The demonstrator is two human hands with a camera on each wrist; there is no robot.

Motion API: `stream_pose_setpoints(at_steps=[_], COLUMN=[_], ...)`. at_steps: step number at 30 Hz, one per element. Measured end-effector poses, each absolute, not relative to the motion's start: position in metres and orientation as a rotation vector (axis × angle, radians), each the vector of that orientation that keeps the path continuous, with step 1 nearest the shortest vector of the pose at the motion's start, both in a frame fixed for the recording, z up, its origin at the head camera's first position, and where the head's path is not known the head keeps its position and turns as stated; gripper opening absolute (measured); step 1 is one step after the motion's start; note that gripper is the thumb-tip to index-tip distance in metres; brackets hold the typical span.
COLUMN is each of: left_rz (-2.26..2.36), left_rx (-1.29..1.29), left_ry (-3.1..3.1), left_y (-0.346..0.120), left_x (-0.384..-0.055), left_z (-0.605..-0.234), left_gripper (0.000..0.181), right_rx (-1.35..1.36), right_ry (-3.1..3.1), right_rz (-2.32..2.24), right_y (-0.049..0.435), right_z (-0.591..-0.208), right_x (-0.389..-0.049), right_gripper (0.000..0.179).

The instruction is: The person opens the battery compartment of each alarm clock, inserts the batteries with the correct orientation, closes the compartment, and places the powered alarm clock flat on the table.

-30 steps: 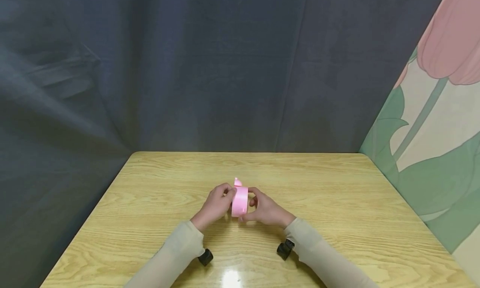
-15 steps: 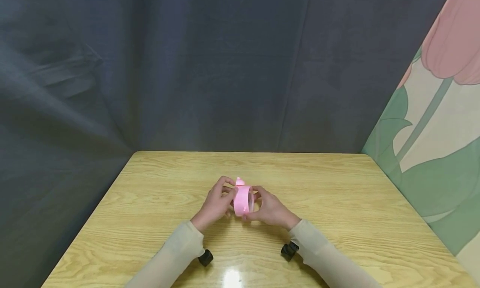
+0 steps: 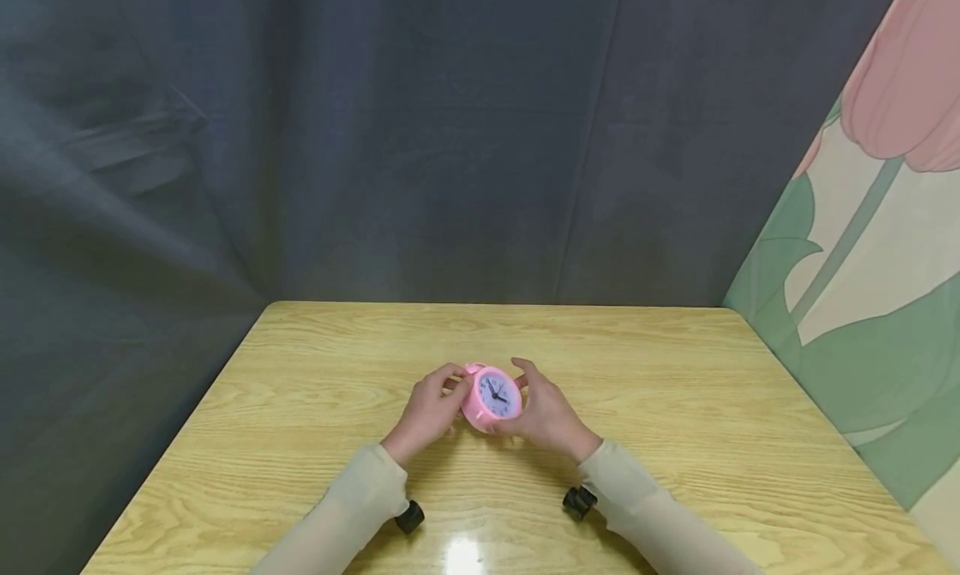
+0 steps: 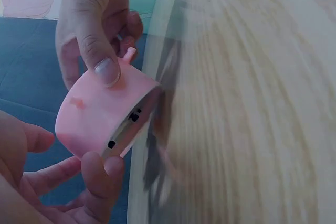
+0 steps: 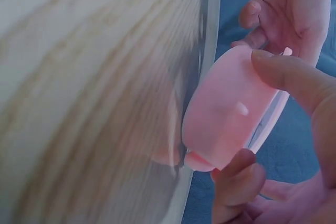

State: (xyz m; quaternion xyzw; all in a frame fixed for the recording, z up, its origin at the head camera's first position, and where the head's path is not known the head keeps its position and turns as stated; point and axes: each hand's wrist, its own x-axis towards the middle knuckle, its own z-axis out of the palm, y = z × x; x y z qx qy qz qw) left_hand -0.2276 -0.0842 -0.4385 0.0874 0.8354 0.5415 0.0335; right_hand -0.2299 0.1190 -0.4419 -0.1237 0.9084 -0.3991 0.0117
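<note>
A pink alarm clock point(image 3: 497, 394) is held between two hands above the table, its white dial facing right and upward in the head view. The left hand point(image 3: 433, 408) grips its left side, thumb near the top knob. From the right, the right hand point(image 3: 551, 415) spans the clock: its thumb lies along the lower rim, and its index finger stands out past the upper right edge. In the left wrist view, the clock's open-looking back with dark marks shows beside the left fingertips point(image 4: 97, 174). The right thumb point(image 5: 275, 69) presses the pink casing in the right wrist view.
Beneath the hands spreads a wood-grain table point(image 3: 337, 350). A dark cloth point(image 3: 450, 142) hangs behind it, and a wall with a tulip pattern point(image 3: 885, 308) borders the right. Each wrist carries a small black camera point(image 3: 410, 517).
The clock has been turned about its upright axis, so its dial, hidden a second ago, now shows to the head camera. The right hand has shifted slightly right; the left forearm stays in place.
</note>
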Motion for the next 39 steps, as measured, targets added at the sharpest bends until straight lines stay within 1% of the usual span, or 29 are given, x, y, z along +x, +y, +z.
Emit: stream_pose_setpoints(at_steps=[11, 19, 27, 39], left_rz=[1.441, 1.36, 1.352, 1.365], left_rx=[0.307, 0.318, 0.302, 0.3], left_ry=[2.754, 2.778, 2.758, 2.714], left_y=[-0.079, -0.078, -0.079, -0.081], left_x=[-0.223, -0.226, -0.227, -0.227], left_z=[-0.445, -0.447, -0.449, -0.451], left_gripper=[0.037, 0.037, 0.035, 0.036], right_rx=[-0.396, -0.399, -0.41, -0.407], right_ry=[2.932, 2.951, 2.964, 2.964], right_rz=[-1.163, -1.149, -1.135, -1.102], right_y=[0.117, 0.116, 0.115, 0.113], right_z=[-0.444, -0.445, -0.445, -0.448], right_x=[-0.225, -0.224, -0.223, -0.223], right_gripper=[0.113, 0.117, 0.117, 0.118])
